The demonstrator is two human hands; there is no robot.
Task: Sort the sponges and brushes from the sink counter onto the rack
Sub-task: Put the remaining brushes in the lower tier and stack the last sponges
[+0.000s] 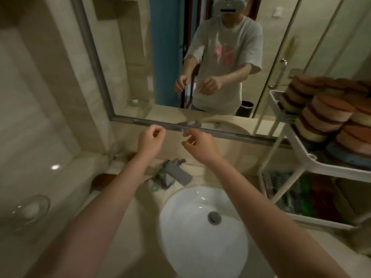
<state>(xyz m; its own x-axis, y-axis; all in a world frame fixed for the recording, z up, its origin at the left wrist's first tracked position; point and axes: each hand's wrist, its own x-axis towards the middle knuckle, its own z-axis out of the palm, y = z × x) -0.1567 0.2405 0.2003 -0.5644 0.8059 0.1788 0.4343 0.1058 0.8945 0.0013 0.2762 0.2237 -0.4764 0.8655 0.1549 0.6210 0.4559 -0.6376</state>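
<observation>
Home bathroom: sink [200,227], mirror [180,57], tiled walls.

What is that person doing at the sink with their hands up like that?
A person stands at a bathroom sink, tidying sponges and brushes onto the white rack on the right. Just now both hands are raised in front of the mirror: the left hand is loosely curled and the right hand is half open, and neither seems to hold anything. The rack's top shelf is piled with round sponges. A brownish thing lies on the counter left of the tap; it is too blurred to name.
</observation>
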